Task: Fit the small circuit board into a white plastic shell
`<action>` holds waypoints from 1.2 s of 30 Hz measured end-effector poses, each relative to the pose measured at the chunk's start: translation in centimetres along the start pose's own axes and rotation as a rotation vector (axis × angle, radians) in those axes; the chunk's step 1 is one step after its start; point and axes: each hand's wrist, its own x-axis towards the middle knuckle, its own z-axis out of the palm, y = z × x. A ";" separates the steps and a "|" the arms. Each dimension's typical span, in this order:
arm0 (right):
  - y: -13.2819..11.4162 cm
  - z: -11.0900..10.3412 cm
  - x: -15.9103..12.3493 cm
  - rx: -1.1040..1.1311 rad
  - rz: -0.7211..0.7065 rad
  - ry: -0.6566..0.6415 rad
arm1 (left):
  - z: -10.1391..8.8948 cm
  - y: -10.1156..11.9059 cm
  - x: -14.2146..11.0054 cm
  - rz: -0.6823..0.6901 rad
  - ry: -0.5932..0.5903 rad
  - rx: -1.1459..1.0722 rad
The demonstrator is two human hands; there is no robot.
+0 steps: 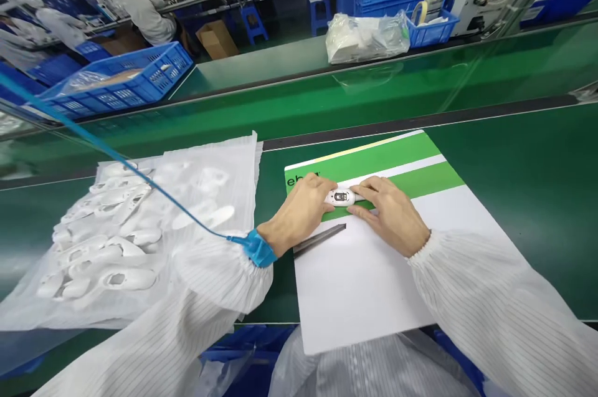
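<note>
My left hand (pixel 301 210) and my right hand (pixel 390 213) both grip a small white plastic device (pixel 341 197) with a dark window, held low over a white and green card (pixel 374 272) on the bench. The left fingers pinch its left end and the right fingers close on its right end. A thin dark metal tool (pixel 320 239) lies on the card just below my left hand. A blue wrist strap (pixel 256 248) with a blue cord sits on my left wrist.
A clear bag of several white plastic shells (pixel 116 229) lies to the left. Beyond runs a green conveyor belt (pixel 327 104). A blue crate (pixel 116 76) and a plastic bag (pixel 367 38) stand at the back. Other people work at benches behind.
</note>
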 end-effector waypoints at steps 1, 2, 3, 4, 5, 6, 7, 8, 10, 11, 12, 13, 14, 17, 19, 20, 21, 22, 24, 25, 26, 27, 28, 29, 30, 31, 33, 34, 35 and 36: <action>-0.2 0.2 -0.2 -0.002 -0.001 0.004 | 0.2 0.2 -0.4 -0.009 0.008 -0.013; -0.4 0.3 -0.4 -0.003 0.000 0.005 | 0.5 0.4 -0.8 -0.022 0.015 -0.032; -0.5 0.4 -0.6 -0.004 0.001 0.009 | 0.7 0.6 -1.1 -0.035 0.021 -0.054; -0.7 0.6 -0.7 -0.004 -0.002 0.014 | 1.0 0.8 -1.4 -0.047 0.029 -0.076; -0.8 0.6 -0.9 -0.002 -0.007 0.019 | 1.2 0.9 -1.6 -0.058 0.037 -0.093; -0.9 0.7 -1.0 0.003 -0.016 0.023 | 1.3 1.0 -1.7 -0.061 0.047 -0.102; -1.0 0.7 -1.0 0.010 -0.025 0.029 | 1.4 1.2 -1.8 -0.054 0.055 -0.100; -1.2 0.8 -1.1 0.019 -0.034 0.036 | 1.4 1.3 -1.9 -0.041 0.060 -0.087; -1.3 0.9 -1.2 0.029 -0.056 0.054 | 1.4 1.6 -1.9 -0.012 0.055 -0.037; -1.2 1.0 -1.3 0.028 -0.065 0.065 | 1.4 1.6 -1.8 -0.001 0.042 -0.007; -1.0 1.2 -1.3 0.025 -0.072 0.073 | 1.4 1.6 -1.7 0.004 0.025 0.023; -0.7 1.5 -1.3 0.024 -0.073 0.080 | 1.4 1.4 -1.5 0.005 0.007 0.050; -0.3 1.8 -1.2 0.025 -0.070 0.085 | 1.4 1.2 -1.3 0.006 -0.009 0.074; 0.5 2.3 -0.5 0.048 -0.011 0.068 | 0.8 0.5 -0.6 0.010 -0.060 0.080; 0.5 1.7 0.0 0.113 0.059 -0.003 | -0.2 0.3 -0.3 -0.023 -0.117 -0.011; 0.3 1.2 0.2 0.170 0.097 -0.054 | -0.8 0.2 -0.3 -0.054 -0.158 -0.088; -0.1 0.6 0.3 0.238 0.133 -0.103 | -1.5 0.2 -0.4 -0.092 -0.203 -0.179; -0.5 0.1 0.3 0.304 0.165 -0.143 | -2.1 0.2 -0.6 -0.134 -0.244 -0.272; -1.5 -0.8 0.1 0.401 0.216 -0.181 | -3.3 0.1 -1.1 -0.205 -0.316 -0.413; -1.9 -1.1 -0.1 0.423 0.236 -0.179 | -3.7 0.1 -1.3 -0.229 -0.342 -0.455; -2.2 -1.4 -0.3 0.431 0.250 -0.170 | -4.0 0.2 -1.6 -0.242 -0.360 -0.479; -2.5 -1.6 -0.6 0.432 0.261 -0.157 | -4.3 0.3 -1.7 -0.249 -0.367 -0.494; -2.6 -1.7 -0.8 0.431 0.270 -0.147 | -4.4 0.5 -1.8 -0.248 -0.363 -0.502; -2.7 -1.7 -1.0 0.431 0.271 -0.137 | -4.3 0.6 -1.9 -0.241 -0.350 -0.504; -2.7 -1.7 -1.1 0.430 0.269 -0.131 | -4.2 0.7 -1.9 -0.229 -0.336 -0.494; -2.6 -1.6 -1.2 0.430 0.266 -0.125 | -3.8 0.8 -1.9 -0.213 -0.317 -0.467; -2.4 -1.1 -1.3 0.403 0.254 -0.111 | -2.7 0.8 -1.9 -0.142 -0.229 -0.356; -2.3 -0.7 -1.4 0.362 0.241 -0.096 | -1.9 0.8 -2.0 -0.087 -0.170 -0.278; -2.2 -0.2 -1.4 0.305 0.221 -0.073 | -1.0 0.8 -2.0 -0.030 -0.106 -0.198; -2.2 0.2 -1.5 0.240 0.192 -0.041 | -0.2 0.7 -2.1 0.021 -0.044 -0.129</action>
